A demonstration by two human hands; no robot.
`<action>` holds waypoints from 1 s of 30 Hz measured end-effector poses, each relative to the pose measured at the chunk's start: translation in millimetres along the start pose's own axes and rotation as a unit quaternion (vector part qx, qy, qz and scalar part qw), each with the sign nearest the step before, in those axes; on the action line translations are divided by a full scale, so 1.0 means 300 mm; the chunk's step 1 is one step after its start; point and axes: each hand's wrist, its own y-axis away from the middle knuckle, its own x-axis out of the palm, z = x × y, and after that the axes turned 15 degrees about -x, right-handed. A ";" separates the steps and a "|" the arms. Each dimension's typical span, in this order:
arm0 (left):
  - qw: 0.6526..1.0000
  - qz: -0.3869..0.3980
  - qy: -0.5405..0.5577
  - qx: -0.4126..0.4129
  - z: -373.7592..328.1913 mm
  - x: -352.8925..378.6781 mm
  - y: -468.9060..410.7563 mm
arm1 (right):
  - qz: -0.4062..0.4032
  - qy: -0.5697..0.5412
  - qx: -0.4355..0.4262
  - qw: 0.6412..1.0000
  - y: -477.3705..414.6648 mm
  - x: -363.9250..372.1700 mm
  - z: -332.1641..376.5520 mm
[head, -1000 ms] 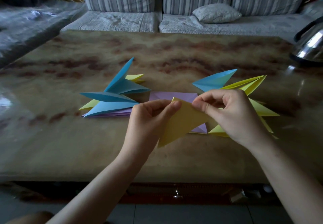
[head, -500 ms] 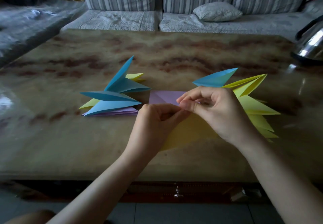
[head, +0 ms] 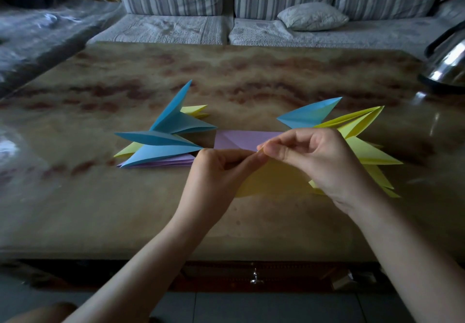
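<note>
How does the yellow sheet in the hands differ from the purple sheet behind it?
The yellow sheet is pinched at its top by the left hand and right hand; the purple sheet lies flat on the table. The yellow sheet is nearer the person; the purple sheet lies beyond it, showing creases. Both are coloured paper.

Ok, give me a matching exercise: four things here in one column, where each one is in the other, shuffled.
1 yellow sheet
2 purple sheet
3 kettle
4 pillow

A on the sofa
B pinched by left hand and right hand
C flat on the table, just beyond the hands
D at the table's far right edge

Pairs: 1-B, 2-C, 3-D, 4-A.
</note>
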 end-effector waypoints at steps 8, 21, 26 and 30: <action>0.995 0.064 -0.025 -0.078 -0.021 -0.031 -0.024 | -0.058 0.005 0.020 0.998 -0.004 -0.005 0.001; 0.966 0.194 -0.035 -0.167 -0.048 -0.137 -0.036 | -0.074 0.003 0.047 0.996 -0.014 0.023 0.010; 0.963 0.196 -0.062 -0.174 -0.043 -0.182 -0.042 | -0.106 0.002 0.061 0.993 -0.032 -0.011 0.000; 0.970 0.154 -0.060 -0.179 -0.030 -0.233 -0.046 | -0.167 -0.021 0.054 0.984 -0.051 -0.086 0.007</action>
